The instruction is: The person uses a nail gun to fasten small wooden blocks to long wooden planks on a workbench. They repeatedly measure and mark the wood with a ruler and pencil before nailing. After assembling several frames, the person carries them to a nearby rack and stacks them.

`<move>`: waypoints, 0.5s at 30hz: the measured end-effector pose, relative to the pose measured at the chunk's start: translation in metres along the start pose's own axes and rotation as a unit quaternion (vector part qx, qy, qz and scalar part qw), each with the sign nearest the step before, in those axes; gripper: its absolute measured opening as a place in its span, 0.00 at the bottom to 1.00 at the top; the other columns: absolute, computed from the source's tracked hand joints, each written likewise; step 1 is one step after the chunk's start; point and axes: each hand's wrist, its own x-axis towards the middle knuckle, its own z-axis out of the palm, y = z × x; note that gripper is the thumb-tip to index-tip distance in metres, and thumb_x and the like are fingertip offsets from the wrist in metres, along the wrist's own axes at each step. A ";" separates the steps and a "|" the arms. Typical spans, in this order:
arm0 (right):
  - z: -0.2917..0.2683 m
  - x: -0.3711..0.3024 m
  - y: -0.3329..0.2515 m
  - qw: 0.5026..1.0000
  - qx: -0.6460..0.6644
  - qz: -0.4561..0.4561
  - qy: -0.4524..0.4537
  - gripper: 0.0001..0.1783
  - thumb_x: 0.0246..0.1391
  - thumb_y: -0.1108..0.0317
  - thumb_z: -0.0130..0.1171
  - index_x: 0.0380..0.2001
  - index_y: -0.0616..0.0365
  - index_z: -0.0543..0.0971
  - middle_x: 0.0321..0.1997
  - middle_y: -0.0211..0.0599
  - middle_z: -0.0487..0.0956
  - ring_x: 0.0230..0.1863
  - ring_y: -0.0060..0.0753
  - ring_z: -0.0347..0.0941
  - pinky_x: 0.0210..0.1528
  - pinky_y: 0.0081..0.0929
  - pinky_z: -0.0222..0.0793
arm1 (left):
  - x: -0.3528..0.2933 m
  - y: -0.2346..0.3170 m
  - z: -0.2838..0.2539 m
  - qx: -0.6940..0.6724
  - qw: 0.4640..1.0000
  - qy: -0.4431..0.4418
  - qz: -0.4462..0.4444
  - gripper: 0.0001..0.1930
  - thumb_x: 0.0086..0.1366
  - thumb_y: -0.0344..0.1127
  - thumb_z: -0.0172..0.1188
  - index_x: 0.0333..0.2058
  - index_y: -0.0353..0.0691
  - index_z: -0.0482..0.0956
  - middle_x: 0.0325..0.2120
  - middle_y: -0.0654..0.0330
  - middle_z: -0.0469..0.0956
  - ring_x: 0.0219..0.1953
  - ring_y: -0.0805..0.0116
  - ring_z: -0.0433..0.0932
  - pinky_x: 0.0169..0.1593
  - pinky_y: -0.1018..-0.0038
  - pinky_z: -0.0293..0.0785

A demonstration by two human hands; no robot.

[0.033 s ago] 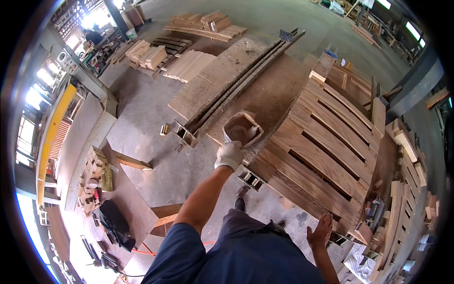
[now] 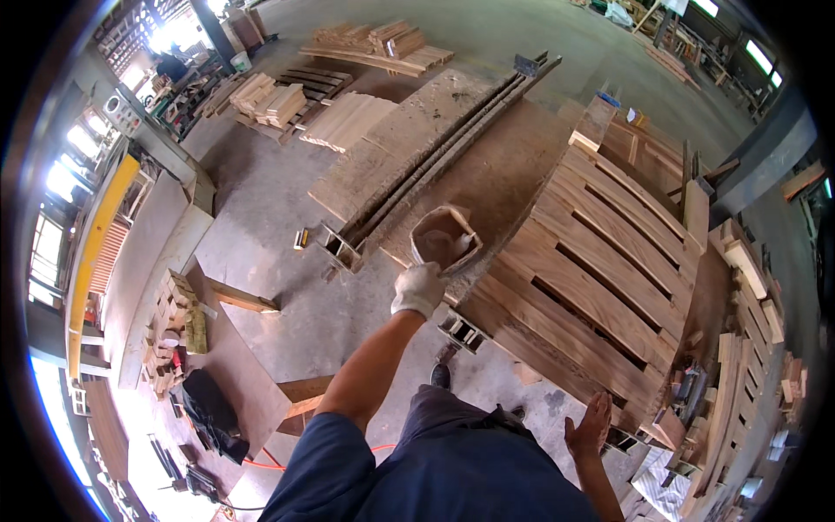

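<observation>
My left hand point(image 2: 418, 290), in a pale work glove, is closed at the near rim of a small, crusted tub point(image 2: 474, 254). Brownish stuff and a whitish object point(image 2: 462, 244) are inside the tub; the kind of that object is unclear. The glove hides my fingertips. My bare right hand point(image 2: 591, 424) is open, fingers stretched out, at the near edge of a slatted wooden panel point(image 2: 574, 287). Nothing shows in it. The tub stands just left of the panel, on a brown, stained surface.
Dark metal rails point(image 2: 435, 157) run away beside a dusty board point(image 2: 391, 143). Stacked timber point(image 2: 278, 100) lies at the far left. On a left-hand table point(image 2: 252, 391) are wood blocks point(image 2: 178, 317) and a black bag point(image 2: 213, 413). More slatted frames point(image 2: 739, 418) stand at the right.
My left hand has shifted slightly toward me and to the left at the tub's rim. The tub, the panel and my right hand look the same.
</observation>
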 end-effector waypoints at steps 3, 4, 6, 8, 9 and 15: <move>0.003 0.002 -0.008 1.000 -0.008 0.020 -0.011 0.58 0.47 0.55 0.75 0.73 0.71 0.55 0.78 0.58 0.53 0.80 0.61 0.43 0.80 0.50 0.44 | -0.004 -0.036 0.013 0.000 0.999 0.042 -0.015 0.16 0.64 0.52 0.65 0.41 0.47 0.85 0.37 0.47 0.85 0.45 0.44 0.83 0.48 0.51 0.79; 0.002 0.002 -0.010 1.000 -0.010 0.026 -0.014 0.58 0.47 0.55 0.75 0.73 0.71 0.55 0.78 0.58 0.52 0.80 0.61 0.43 0.80 0.50 0.44 | -0.004 -0.039 0.010 -0.006 0.999 0.045 -0.027 0.16 0.64 0.52 0.65 0.40 0.47 0.85 0.37 0.47 0.85 0.45 0.43 0.83 0.48 0.51 0.79; 0.000 0.004 -0.015 0.999 -0.015 0.033 -0.018 0.59 0.47 0.55 0.75 0.73 0.70 0.54 0.78 0.58 0.52 0.80 0.61 0.43 0.80 0.50 0.44 | 0.002 -0.046 0.009 -0.019 0.998 0.050 -0.033 0.15 0.64 0.51 0.65 0.40 0.47 0.84 0.38 0.47 0.85 0.45 0.43 0.83 0.49 0.50 0.78; -0.002 0.005 -0.020 0.999 -0.019 0.038 -0.020 0.59 0.46 0.55 0.75 0.73 0.70 0.54 0.78 0.59 0.52 0.80 0.61 0.43 0.80 0.50 0.43 | 0.014 -0.047 0.011 -0.025 0.996 0.090 -0.012 0.12 0.62 0.45 0.64 0.40 0.46 0.83 0.37 0.47 0.85 0.44 0.43 0.84 0.48 0.50 0.79; -0.003 0.005 -0.021 0.999 -0.019 0.038 -0.019 0.59 0.46 0.55 0.75 0.73 0.71 0.54 0.77 0.60 0.52 0.80 0.62 0.43 0.80 0.50 0.43 | 0.020 -0.047 0.011 -0.029 0.993 0.112 0.000 0.11 0.61 0.43 0.63 0.39 0.46 0.83 0.37 0.47 0.85 0.43 0.44 0.84 0.47 0.50 0.79; -0.003 0.005 -0.022 0.999 -0.011 0.030 -0.009 0.58 0.45 0.56 0.75 0.72 0.73 0.55 0.77 0.63 0.53 0.80 0.64 0.44 0.80 0.52 0.43 | 0.064 -0.030 0.009 -0.021 0.994 0.103 -0.004 0.14 0.62 0.43 0.65 0.44 0.45 0.82 0.41 0.45 0.85 0.46 0.44 0.84 0.48 0.50 0.79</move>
